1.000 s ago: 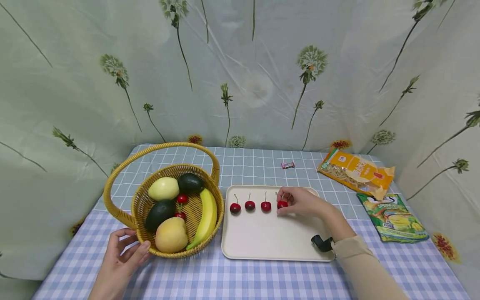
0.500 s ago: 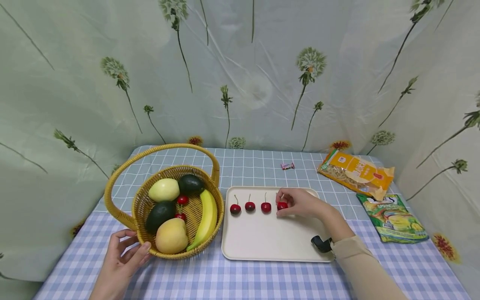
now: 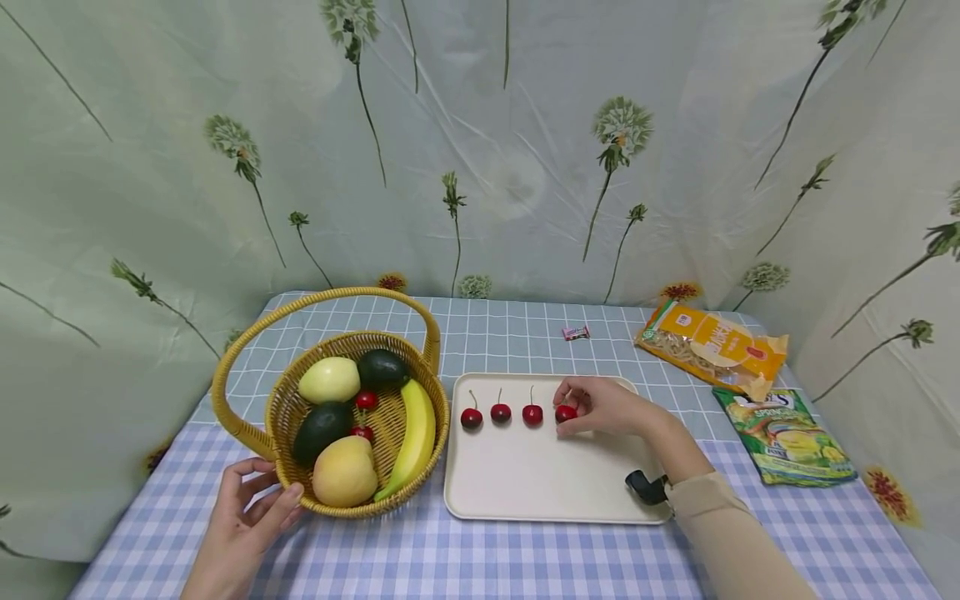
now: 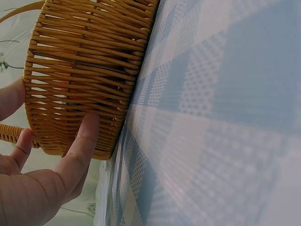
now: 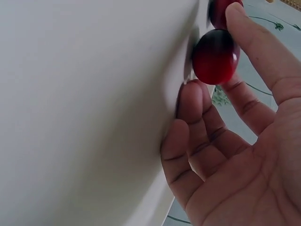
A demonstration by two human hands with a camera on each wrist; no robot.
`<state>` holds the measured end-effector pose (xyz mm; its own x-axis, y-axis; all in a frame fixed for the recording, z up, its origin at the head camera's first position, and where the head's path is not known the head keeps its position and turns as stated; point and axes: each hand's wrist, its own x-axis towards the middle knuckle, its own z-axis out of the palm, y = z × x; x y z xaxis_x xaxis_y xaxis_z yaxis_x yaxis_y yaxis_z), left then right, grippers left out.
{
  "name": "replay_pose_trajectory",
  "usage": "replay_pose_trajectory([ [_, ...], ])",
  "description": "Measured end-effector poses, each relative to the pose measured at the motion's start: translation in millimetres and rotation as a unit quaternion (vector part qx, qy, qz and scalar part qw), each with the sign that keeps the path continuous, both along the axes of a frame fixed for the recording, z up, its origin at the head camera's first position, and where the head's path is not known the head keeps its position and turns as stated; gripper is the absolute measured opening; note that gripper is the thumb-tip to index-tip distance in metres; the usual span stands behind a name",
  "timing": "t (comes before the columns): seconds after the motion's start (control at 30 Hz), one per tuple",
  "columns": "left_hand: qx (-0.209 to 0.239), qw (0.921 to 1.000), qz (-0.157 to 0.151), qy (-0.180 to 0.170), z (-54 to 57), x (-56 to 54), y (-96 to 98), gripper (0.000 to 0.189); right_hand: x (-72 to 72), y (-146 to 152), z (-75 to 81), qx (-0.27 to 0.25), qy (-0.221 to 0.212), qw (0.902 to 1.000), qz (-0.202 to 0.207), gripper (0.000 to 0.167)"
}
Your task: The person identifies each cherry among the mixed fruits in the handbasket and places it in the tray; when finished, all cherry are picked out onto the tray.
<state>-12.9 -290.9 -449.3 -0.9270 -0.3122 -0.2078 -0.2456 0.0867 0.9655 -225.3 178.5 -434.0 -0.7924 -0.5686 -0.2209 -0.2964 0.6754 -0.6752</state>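
Note:
In the head view my right hand (image 3: 600,408) pinches a dark red cherry (image 3: 566,413) close over the cream tray (image 3: 540,483). The right wrist view shows that cherry (image 5: 216,56) between thumb and fingers, with another cherry (image 5: 225,12) behind the thumb tip. Three stemmed cherries, the leftmost one (image 3: 471,419) included, stand in a row on the tray. My left hand (image 3: 243,517) holds the yellow wicker basket (image 3: 273,417) at its near left side, thumb at the rim. From the left wrist, a finger presses the woven wall (image 4: 80,70).
Inside the basket lie a banana (image 3: 411,433), a peach (image 3: 345,472), a pale green fruit (image 3: 329,380), two dark green fruits and two cherries. An orange noodle packet (image 3: 708,342) overlaps a green packet (image 3: 783,437) at right. Behind the tray lies a small pink wrapper (image 3: 576,332).
Very little differs. Both hands keep their places, the right on the cherry and the left at the basket, and the whole head view shifts slightly.

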Motion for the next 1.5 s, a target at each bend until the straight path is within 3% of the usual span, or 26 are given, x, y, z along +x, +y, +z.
replay_pose_trajectory([
  [0.53,0.003,1.0,-0.001,-0.002,-2.5,1.5,-1.2,0.046,3.2,6,3.0,-0.014,0.003,0.9999,0.006,0.035],
  [0.77,0.006,1.0,0.0,0.002,-2.6,2.1,-0.4,0.045,1.5,8,8.4,-0.001,-0.007,1.0,0.0,0.041],
  [0.9,0.007,1.0,0.002,0.004,-2.4,2.5,-0.2,0.045,-1.9,8,20.5,-0.006,0.002,1.0,0.004,0.039],
  [1.1,0.0,1.0,0.0,0.002,-1.5,1.7,0.2,0.046,-2.5,-8,50.4,-0.02,0.046,0.9976,0.047,0.037],
  [1.3,0.006,1.0,0.002,0.004,-0.2,1.4,1.1,0.045,4.2,-54,84.1,-0.024,0.053,0.9933,0.1,0.032],
  [1.5,0.007,1.0,0.001,0.005,0.5,0.8,0.9,0.045,7.9,-108,99.9,-0.027,0.045,0.9847,0.166,0.031],
])
